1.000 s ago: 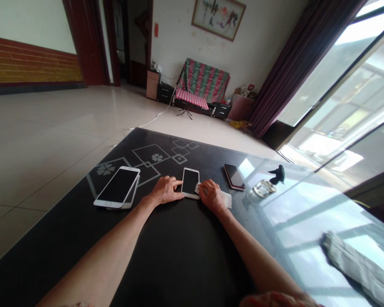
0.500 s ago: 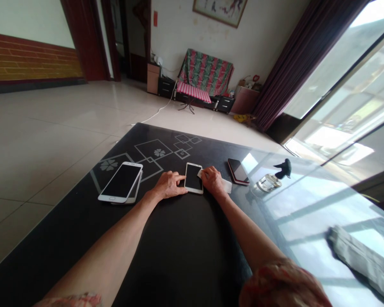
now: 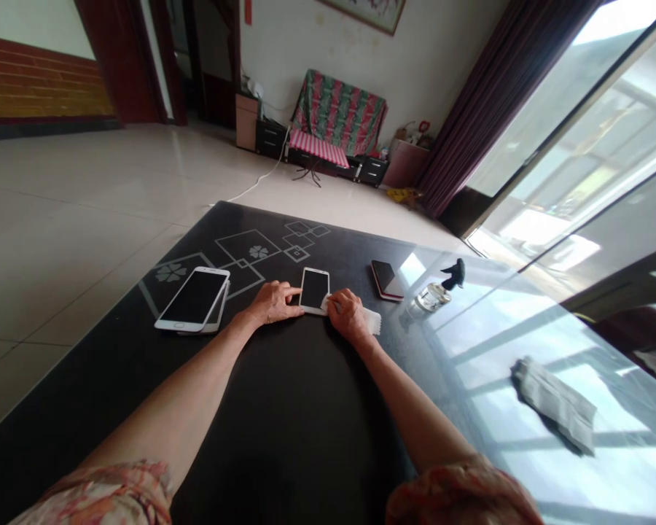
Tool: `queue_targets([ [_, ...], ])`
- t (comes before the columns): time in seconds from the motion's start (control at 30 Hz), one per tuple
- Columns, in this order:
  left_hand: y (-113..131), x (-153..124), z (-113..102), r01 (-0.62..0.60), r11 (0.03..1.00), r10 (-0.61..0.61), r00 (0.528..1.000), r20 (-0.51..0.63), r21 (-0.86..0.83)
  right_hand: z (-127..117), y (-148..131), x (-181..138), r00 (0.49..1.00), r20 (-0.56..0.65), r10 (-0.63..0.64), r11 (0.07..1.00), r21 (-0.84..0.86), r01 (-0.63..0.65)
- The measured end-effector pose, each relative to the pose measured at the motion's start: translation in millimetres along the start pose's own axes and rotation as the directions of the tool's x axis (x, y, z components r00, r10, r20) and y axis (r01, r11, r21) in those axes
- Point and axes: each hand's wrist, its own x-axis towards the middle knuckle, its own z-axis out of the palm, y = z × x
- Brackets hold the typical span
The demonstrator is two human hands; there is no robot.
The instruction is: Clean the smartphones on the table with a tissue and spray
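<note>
A white smartphone lies flat on the black table, screen up and dark. At its left edge, my left hand grips it, with the forefinger near mid-side and the thumb at the lower corner. My right hand is closed on a white wiping cloth, pressed to the phone's lower right part; the cloth's zigzag-edged end sticks out to the right beneath the hand. Left of my hands, a larger white smartphone rests on top of another pale phone, mostly covered.
On the right of the black table lies a dark phone. Beside it stands a clear spray bottle with a black trigger head. A grey folded cloth sits farther right. Beyond the table is a small striped folding table.
My right hand and the cloth have slid down the phone's right side toward its lower corner. The whole view has shifted a little; my left hand stays at the phone's edge.
</note>
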Motion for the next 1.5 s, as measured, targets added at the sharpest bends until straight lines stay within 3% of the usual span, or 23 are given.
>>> queue_targets([
  [0.23,-0.8,0.7,0.2,-0.003,1.0,0.003,1.0,0.005,0.011,-1.6,-1.8,-3.1,1.0,0.007,-0.007,1.0,-0.001,0.007],
  [0.73,-1.7,0.5,1.3,0.008,1.0,-0.008,1.0,0.01,-0.012,21.5,18.0,42.9,0.997,-0.036,0.062,0.997,-0.05,-0.064],
  [1.2,0.0,-0.4,1.2,-0.008,1.0,0.008,1.0,-0.028,-0.014,-8.4,-1.7,-2.6,0.997,0.037,-0.065,0.997,-0.027,0.066],
  [1.5,2.4,-0.8,0.5,-0.002,1.0,0.001,0.999,-0.038,-0.026,-10.0,-3.4,-9.6,0.985,0.002,-0.173,0.985,-0.016,0.173],
])
